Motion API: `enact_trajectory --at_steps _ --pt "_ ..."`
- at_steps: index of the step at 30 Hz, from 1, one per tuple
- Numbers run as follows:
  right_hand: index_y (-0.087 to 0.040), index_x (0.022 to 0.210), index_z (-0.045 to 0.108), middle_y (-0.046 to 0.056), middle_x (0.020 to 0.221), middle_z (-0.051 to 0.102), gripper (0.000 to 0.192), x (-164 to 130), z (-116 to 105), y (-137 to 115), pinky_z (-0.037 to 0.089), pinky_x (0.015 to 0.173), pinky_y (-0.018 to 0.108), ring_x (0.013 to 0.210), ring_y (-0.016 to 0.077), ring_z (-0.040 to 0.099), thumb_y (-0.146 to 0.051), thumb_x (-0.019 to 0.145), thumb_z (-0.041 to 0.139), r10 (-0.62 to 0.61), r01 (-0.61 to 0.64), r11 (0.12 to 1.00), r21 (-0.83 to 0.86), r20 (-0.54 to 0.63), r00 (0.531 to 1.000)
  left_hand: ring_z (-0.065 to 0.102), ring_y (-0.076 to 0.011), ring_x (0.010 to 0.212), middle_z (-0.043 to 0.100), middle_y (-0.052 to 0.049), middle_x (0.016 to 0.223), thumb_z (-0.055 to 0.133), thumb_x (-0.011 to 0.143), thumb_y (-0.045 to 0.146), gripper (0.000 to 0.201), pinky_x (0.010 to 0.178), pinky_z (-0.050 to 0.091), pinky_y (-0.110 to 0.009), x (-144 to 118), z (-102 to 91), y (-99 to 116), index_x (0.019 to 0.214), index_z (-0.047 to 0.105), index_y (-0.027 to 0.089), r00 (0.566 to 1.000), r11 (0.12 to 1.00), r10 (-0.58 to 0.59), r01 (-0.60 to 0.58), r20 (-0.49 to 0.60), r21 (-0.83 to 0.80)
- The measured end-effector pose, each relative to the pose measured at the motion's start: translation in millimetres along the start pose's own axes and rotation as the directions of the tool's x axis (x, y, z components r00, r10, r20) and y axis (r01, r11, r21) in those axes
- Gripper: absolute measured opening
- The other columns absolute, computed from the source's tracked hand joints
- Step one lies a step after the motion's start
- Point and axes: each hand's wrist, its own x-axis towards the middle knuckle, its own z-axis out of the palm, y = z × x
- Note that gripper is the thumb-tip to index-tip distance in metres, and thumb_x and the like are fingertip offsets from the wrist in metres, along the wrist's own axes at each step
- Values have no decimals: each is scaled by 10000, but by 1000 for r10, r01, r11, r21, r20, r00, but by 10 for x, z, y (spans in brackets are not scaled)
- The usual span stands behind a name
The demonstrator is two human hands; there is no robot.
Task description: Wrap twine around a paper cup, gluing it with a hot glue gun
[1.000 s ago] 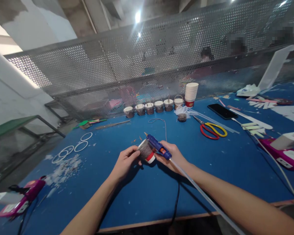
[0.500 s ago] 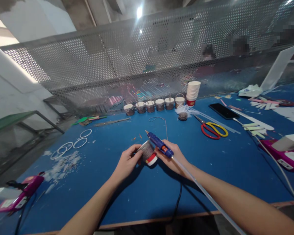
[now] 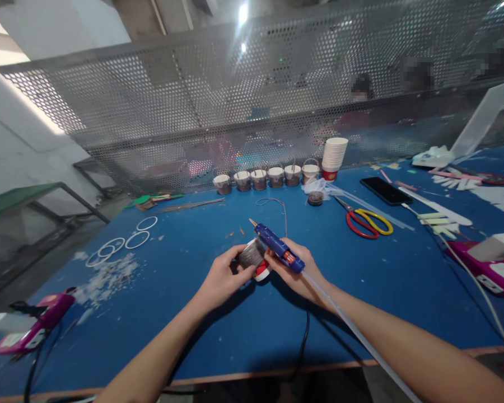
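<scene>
Over the middle of the table, my left hand point(image 3: 223, 275) is closed round a small paper cup point(image 3: 252, 255). Grey-brown cord winds round most of its side, and a red and white band shows at the lower end. The cup lies tilted, with my left thumb across its wrapped side. My right hand point(image 3: 296, 271) grips a blue hot glue gun point(image 3: 276, 244), its tip pointing up and left above the cup. From the gun's back end a long clear glue stick point(image 3: 340, 318) extends over my right forearm. Right fingertips meet the cup's side, where a thin cord point(image 3: 285, 218) leads away across the table.
Several cord-wrapped cups point(image 3: 259, 180) line the back beside a stack of paper cups point(image 3: 335, 157). Scissors point(image 3: 367, 223), a phone point(image 3: 385, 191) and a cord ball point(image 3: 315, 198) lie right. White rings point(image 3: 138, 239) and a power strip point(image 3: 46, 319) are left; another strip point(image 3: 487, 268) is right.
My left thumb has slid down the cup's side toward the red band, and the cup has turned a little. The glue gun has shifted slightly with my right hand.
</scene>
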Motion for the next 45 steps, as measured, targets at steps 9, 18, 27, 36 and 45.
enact_trajectory --at_steps 9,18,27,36,45 --pt "-190 788 573 6 686 609 94 5 20 107 458 582 251 591 133 534 -282 808 582 103 -103 995 -4 -29 994 472 -93 560 553 30 693 674 671 267 255 543 401 -228 1 -2 22 895 611 162 999 998 -16 13 -44 -66" --pt "-191 759 542 -4 666 577 105 23 55 100 449 582 245 579 124 511 -282 787 584 94 -93 995 40 -35 995 477 -90 562 536 36 679 671 672 250 225 539 398 -230 3 -14 5 860 579 167 999 989 -32 30 -14 -144" --pt "-194 744 515 -20 665 540 134 18 46 125 427 582 244 587 122 494 -296 805 578 107 -107 994 39 2 994 484 -97 570 536 37 674 675 657 252 227 552 400 -238 3 -28 -16 839 566 169 1000 984 -18 14 -21 -179" --pt "-192 736 523 -21 658 548 148 19 57 131 433 578 244 584 116 483 -305 803 593 112 -112 993 44 -1 994 493 -116 597 537 31 650 668 662 291 188 577 405 -251 12 -50 -73 760 553 179 1000 974 4 -10 -29 -226" --pt "-189 749 562 1 703 609 144 41 47 119 464 615 265 635 143 554 -314 767 632 169 -167 977 136 2 986 495 -152 634 536 -1 631 556 805 405 263 639 404 -290 15 -112 -132 653 576 192 994 959 85 -99 -62 -265"
